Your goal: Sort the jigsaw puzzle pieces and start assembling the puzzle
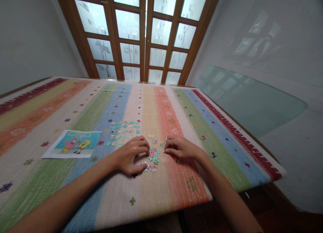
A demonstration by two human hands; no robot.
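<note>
A loose pile of jigsaw puzzle pieces [153, 155], mostly teal and pink, lies on the striped tablecloth between my hands. My left hand [133, 154] rests at the pile's left side, thumb and fingers spread in a curve, the fingertips touching its edge. On the other side, my right hand [178, 147] has its thumb and fingers pinched together, with a small puzzle piece [165, 151] partly showing at the tips. Further left, several teal pieces [123, 130] are laid out apart in loose rows. A few single pieces lie just beyond the pile.
A printed cartoon picture [75, 144] lies flat at the left of the table. The striped tablecloth [141, 199] hangs at the near edge. Behind stand wooden doors with frosted panes [130, 53]; a pale glass panel [252, 98] is along the right wall.
</note>
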